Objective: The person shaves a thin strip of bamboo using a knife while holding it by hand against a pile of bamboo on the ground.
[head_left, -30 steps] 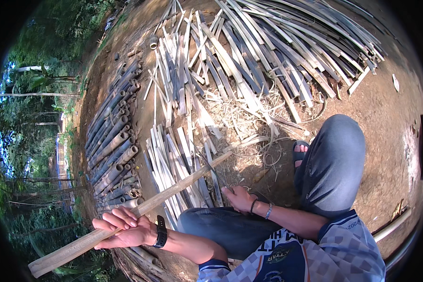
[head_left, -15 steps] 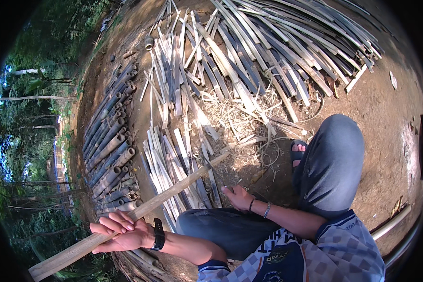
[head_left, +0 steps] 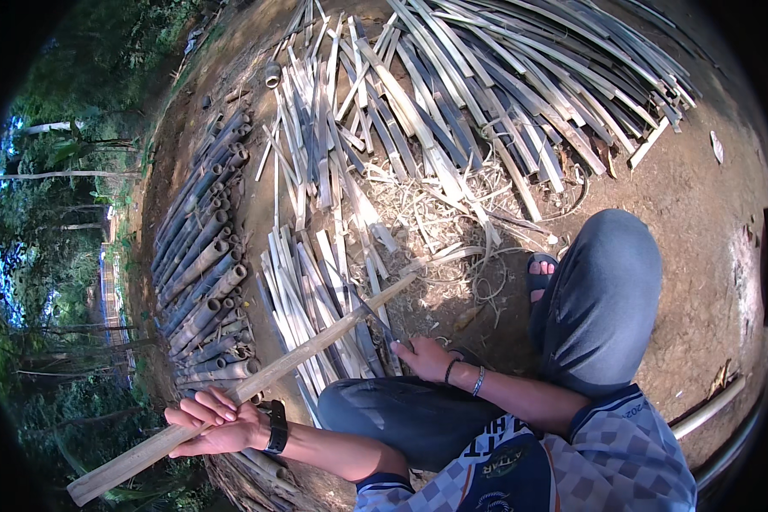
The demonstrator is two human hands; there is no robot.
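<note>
A long bamboo slat (head_left: 303, 352) runs slanting from the lower left toward the shavings in the middle. My left hand (head_left: 220, 425), with a black watch on its wrist, is closed around the slat's near part. To the right, over my bent leg, my right hand (head_left: 427, 358) is closed on the handle of a knife. The dark, narrow knife blade (head_left: 375, 314) crosses the slat near its far end and appears to touch it. My right fingers mostly hide the handle.
Split bamboo strips (head_left: 520, 94) lie heaped ahead, with more strips (head_left: 299, 290) just beyond my left leg. Curled bamboo shavings (head_left: 435, 205) cover the ground between. Bamboo poles (head_left: 200, 282) are stacked at left. My sandalled foot (head_left: 541, 275) rests on the dirt.
My right hand has moved left and slightly down, bringing the knife back along the slat toward my left hand. The slat's near end has shifted slightly right and up.
</note>
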